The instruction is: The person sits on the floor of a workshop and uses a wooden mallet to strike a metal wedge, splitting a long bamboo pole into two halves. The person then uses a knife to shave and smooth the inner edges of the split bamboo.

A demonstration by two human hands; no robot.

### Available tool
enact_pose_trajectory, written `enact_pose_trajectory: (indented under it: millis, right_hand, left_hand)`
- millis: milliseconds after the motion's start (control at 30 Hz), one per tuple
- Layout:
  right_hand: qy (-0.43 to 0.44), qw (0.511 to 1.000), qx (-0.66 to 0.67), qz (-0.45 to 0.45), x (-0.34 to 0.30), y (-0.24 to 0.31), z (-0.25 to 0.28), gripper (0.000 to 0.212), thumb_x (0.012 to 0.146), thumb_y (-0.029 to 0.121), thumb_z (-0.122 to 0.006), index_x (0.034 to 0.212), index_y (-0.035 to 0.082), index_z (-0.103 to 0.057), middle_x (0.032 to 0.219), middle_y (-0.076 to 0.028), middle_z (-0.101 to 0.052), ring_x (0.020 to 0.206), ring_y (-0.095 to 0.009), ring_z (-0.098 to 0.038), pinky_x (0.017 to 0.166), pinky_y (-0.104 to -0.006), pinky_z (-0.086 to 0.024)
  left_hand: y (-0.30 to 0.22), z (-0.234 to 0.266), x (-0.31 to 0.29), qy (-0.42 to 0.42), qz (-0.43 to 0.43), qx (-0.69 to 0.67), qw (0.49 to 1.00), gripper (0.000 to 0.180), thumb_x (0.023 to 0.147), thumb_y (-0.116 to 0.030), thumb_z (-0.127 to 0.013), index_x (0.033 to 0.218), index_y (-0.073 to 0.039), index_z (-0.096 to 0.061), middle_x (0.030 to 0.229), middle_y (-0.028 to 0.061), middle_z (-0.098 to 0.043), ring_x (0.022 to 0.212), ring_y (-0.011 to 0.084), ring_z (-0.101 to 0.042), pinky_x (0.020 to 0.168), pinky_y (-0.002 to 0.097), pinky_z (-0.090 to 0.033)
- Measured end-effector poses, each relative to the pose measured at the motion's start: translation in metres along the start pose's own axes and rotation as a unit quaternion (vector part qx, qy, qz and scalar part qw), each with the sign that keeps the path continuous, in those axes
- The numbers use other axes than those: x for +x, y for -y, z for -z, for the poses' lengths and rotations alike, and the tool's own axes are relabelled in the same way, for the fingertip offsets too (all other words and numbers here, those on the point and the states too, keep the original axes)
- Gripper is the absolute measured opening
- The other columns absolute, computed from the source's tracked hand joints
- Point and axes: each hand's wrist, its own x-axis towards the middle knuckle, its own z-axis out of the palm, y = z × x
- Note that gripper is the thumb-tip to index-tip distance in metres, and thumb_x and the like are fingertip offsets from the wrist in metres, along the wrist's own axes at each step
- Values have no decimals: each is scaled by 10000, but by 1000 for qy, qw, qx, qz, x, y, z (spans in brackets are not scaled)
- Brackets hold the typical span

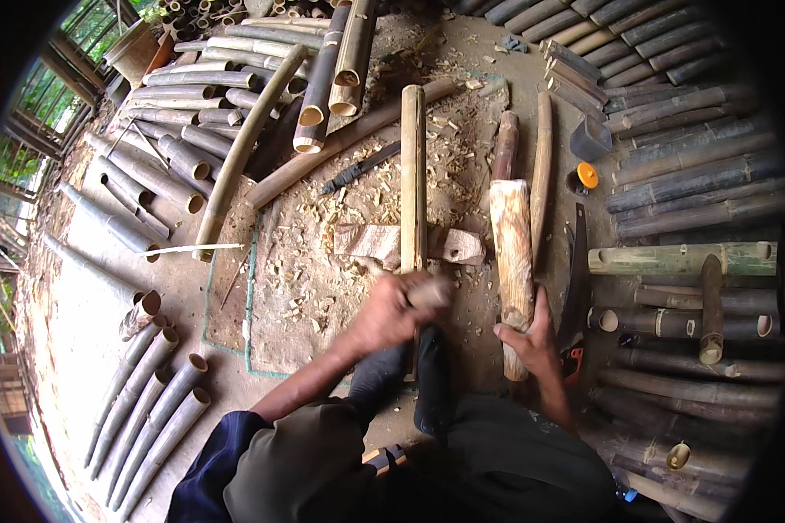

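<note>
My left hand point(391, 312) is closed round a short, round wooden handle point(430, 294), blurred; any tool beyond it is hidden. Just past that fist a split bamboo length point(412, 166) points away from me, crossing a notched wooden block point(371, 242). My right hand point(532, 338) grips the near end of a thick, pale wooden club point(511, 235), thumb on one side and fingers on the other. The club's narrower, darker end point(506, 144) points away. Alongside it lies a slim curved wooden stick point(542, 166).
Wood chips litter a green-edged mat point(279, 331). A dark-wrapped tool point(362, 167) lies beyond the block, a saw point(576, 279) right of the club. Farther right are an orange lid point(587, 175) and a plastic container point(590, 138). Bamboo pieces point(689, 200) fill both sides.
</note>
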Motion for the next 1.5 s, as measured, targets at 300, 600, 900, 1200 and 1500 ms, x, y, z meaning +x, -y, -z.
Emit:
enact_pose_trajectory:
  millis: [300, 600, 900, 1200, 1500]
  right_hand:
    - [-74, 979, -153, -110, -139, -169, -83, 978, 694, 323, -871, 1487, 6, -396, 1293, -255, -581, 1201, -383, -582, 1053, -438, -443]
    - [69, 895, -396, -192, -64, -104, -12, 558, 858, 263, -746, 1294, 30, -487, 1272, -249, -558, 1180, -470, -566, 964, -560, -471]
    - [-80, 979, -30, -185, -64, -103, -21, 306, 953, 233, -665, 1166, 55, -536, 964, -129, -611, 854, -259, -652, 681, -411, -553]
    - [-6, 960, 222, -170, -19, -38, -58, 189, 1017, 251, -618, 1096, 94, -546, 817, -20, -567, 606, -108, -563, 498, -280, -494]
    - [23, 914, 315, -253, -23, -24, -67, 250, 1007, 275, -566, 1145, 67, -556, 835, -83, -619, 665, -182, -638, 547, -335, -553]
  left_hand:
    - [156, 85, -48, -222, 277, 483, 801, 470, 857, -222, -789, 1212, 7, -584, 1054, 178, -653, 894, 276, -650, 704, 431, -552]
    - [122, -7, -11, 13, 283, 113, 952, 747, 808, -475, -868, 1264, 54, -604, 1116, 219, -723, 1029, 312, -714, 895, 412, -587]
    - [115, -21, -46, 153, 257, 154, 942, 609, 788, -522, -856, 956, 42, -697, 847, 157, -718, 789, 226, -684, 721, 389, -543]
    - [93, -20, 8, -73, 197, 139, 968, 364, 908, -309, -735, 927, 48, -667, 803, 207, -719, 746, 297, -714, 705, 419, -556]
    - [65, 14, 17, -145, 205, -386, 888, 63, 909, -38, -677, 850, -24, -692, 698, 57, -641, 547, 103, -508, 513, 257, -400]
